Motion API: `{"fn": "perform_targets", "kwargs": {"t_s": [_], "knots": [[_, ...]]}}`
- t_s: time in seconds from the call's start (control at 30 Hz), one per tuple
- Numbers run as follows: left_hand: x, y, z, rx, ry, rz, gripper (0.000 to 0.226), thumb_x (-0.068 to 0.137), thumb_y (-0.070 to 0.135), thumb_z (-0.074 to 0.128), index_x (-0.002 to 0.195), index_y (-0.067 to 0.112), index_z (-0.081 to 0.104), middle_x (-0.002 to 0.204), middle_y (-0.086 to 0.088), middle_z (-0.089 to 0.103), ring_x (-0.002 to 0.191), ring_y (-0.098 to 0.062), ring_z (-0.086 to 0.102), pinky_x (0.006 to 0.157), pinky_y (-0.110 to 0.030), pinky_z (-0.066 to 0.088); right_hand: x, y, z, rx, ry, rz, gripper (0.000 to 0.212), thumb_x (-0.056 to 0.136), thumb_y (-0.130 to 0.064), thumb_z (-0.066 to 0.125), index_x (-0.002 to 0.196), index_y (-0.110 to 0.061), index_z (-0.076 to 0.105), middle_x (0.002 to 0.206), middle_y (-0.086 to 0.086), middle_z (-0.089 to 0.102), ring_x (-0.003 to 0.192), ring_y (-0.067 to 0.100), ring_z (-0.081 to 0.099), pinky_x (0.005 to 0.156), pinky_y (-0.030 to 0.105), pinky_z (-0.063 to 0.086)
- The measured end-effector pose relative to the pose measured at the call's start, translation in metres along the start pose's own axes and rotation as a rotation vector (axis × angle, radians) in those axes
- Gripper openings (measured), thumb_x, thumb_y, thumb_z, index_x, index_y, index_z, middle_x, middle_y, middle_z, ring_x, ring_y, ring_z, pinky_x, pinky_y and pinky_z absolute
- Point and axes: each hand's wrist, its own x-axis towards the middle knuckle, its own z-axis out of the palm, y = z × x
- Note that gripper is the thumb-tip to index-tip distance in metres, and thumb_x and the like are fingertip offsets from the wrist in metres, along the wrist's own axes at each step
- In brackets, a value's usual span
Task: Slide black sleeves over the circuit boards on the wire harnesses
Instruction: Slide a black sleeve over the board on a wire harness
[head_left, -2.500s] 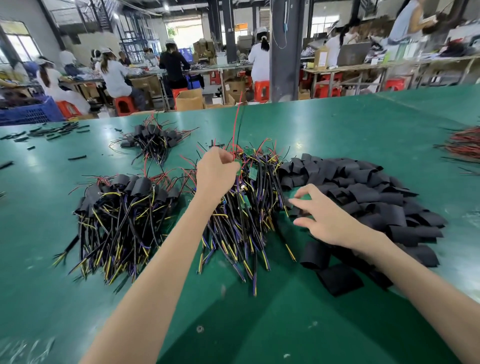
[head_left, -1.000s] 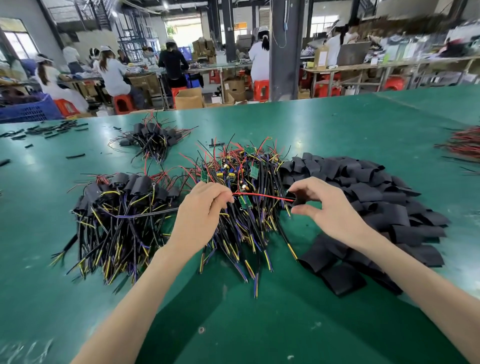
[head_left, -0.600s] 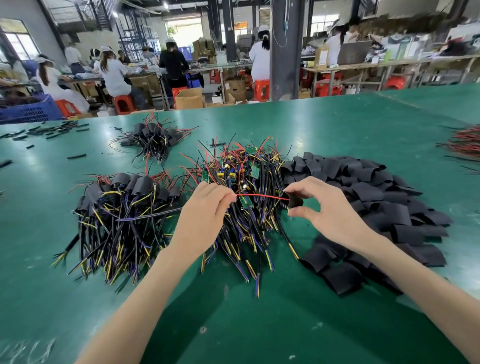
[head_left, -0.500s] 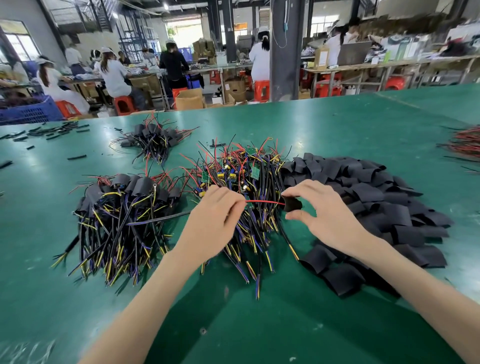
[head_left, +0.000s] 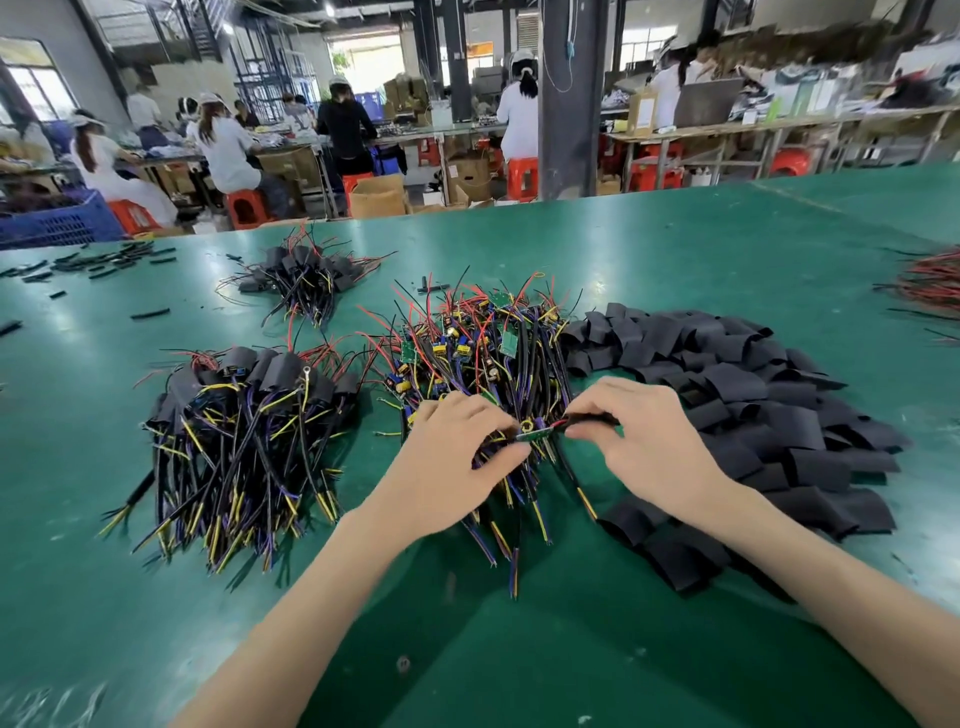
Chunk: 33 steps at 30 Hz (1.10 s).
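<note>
two hands: close together over the green table (head_left: 675, 249)
left hand (head_left: 457, 457): fingers pinch a small circuit board (head_left: 535, 434)
right hand (head_left: 641, 441): fingers pinch a black sleeve (head_left: 592, 418), just right of the board
loose sleeves (head_left: 753, 395): heaped right
bare harnesses (head_left: 483, 338): piled just far of the hands

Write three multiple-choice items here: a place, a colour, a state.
1. The heap of loose sleeves lies where?
A. right of the unsleeved harnesses
B. left of them
C. on a stool
2. The table is:
A. white
B. green
C. brown
3. The right hand:
A. lies flat, empty
B. holds scissors
C. pinches a sleeve

1 A, the black heap sits right of the wires; 2 B, green top; 3 C, fingertips pinch a black sleeve near the board that the left hand holds.
</note>
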Motion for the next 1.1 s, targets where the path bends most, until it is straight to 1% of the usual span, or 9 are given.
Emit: {"fn": "perform_targets", "kwargs": {"t_s": [0.07,0.17,0.3,0.43,0.5,0.63,0.8,0.93,1.1], "knots": [[0.000,-0.002,-0.001,0.007,0.011,-0.022,0.018,0.093,0.033,0.058,0.096,0.018,0.068,0.094,0.012,0.064,0.094,-0.011,0.050,0.090,-0.029,0.024,0.000,0.000,-0.002,0.005,0.011,0.002,0.010,0.072,0.000,0.076,0.077,-0.004,0.069,0.071,0.003,0.063,0.063,0.016,0.053,0.063,0.027,0.040],[0.000,-0.001,-0.003,-0.082,0.029,-0.039,0.013,0.094,0.023,0.057,0.088,0.016,0.066,0.080,0.009,0.066,0.082,-0.013,0.055,0.095,-0.033,0.029,0.001,0.001,-0.003,-0.003,-0.023,-0.032,0.011,0.074,-0.003,0.075,0.085,-0.003,0.070,0.077,0.004,0.063,0.068,0.019,0.054,0.068,0.028,0.041],[0.001,0.002,-0.006,-0.021,0.057,0.001,0.015,0.095,0.021,0.054,0.086,0.014,0.064,0.078,0.010,0.066,0.079,-0.016,0.054,0.089,-0.030,0.032,0.001,0.003,-0.006,-0.012,-0.092,-0.039,0.028,0.076,-0.013,0.076,0.103,-0.006,0.069,0.091,0.000,0.063,0.081,0.019,0.057,0.079,0.031,0.043],[0.001,0.005,-0.008,-0.008,0.064,0.016,0.014,0.095,0.020,0.055,0.085,0.014,0.063,0.076,0.012,0.062,0.079,-0.015,0.050,0.084,-0.026,0.031,0.002,0.004,-0.008,-0.013,-0.063,-0.016,0.033,0.075,-0.016,0.077,0.106,-0.009,0.069,0.097,0.002,0.063,0.079,0.018,0.055,0.079,0.031,0.043],[0.000,0.006,-0.009,-0.021,0.066,0.014,0.014,0.095,0.020,0.054,0.085,0.014,0.062,0.074,0.012,0.060,0.079,-0.015,0.049,0.085,-0.027,0.032,0.001,0.002,-0.008,-0.052,-0.047,-0.033,0.033,0.075,-0.016,0.077,0.106,-0.009,0.069,0.098,0.002,0.063,0.079,0.020,0.057,0.079,0.035,0.046],[-0.001,0.007,-0.011,-0.066,0.066,-0.007,0.014,0.096,0.020,0.053,0.086,0.014,0.062,0.072,0.012,0.058,0.078,-0.012,0.043,0.086,-0.023,0.030,-0.001,-0.002,-0.007,-0.115,0.010,-0.099,0.036,0.074,-0.015,0.079,0.107,-0.008,0.068,0.100,0.004,0.062,0.078,0.025,0.061,0.072,0.041,0.052],[-0.001,0.009,-0.013,-0.117,0.034,-0.037,0.016,0.097,0.019,0.052,0.086,0.013,0.063,0.073,0.008,0.059,0.080,-0.013,0.043,0.085,-0.023,0.029,-0.003,-0.005,-0.006,-0.243,0.055,-0.194,0.033,0.075,-0.013,0.078,0.106,-0.010,0.067,0.100,0.003,0.062,0.074,0.026,0.062,0.064,0.035,0.053],[-0.001,0.010,-0.013,-0.173,0.022,-0.063,0.015,0.096,0.019,0.052,0.085,0.015,0.062,0.074,-0.001,0.058,0.080,-0.012,0.042,0.084,-0.017,0.026,-0.003,-0.006,-0.004,-0.286,0.056,-0.204,0.034,0.075,-0.010,0.078,0.106,-0.009,0.066,0.098,0.006,0.063,0.073,0.028,0.063,0.061,0.035,0.054],[-0.001,0.012,-0.013,-0.251,0.008,-0.091,0.017,0.096,0.018,0.052,0.081,0.018,0.060,0.073,-0.002,0.058,0.079,-0.012,0.044,0.081,-0.014,0.026,-0.004,-0.003,-0.003,-0.268,0.028,-0.195,0.042,0.074,-0.010,0.078,0.113,-0.008,0.064,0.098,0.008,0.060,0.066,0.029,0.060,0.055,0.037,0.053]]}}
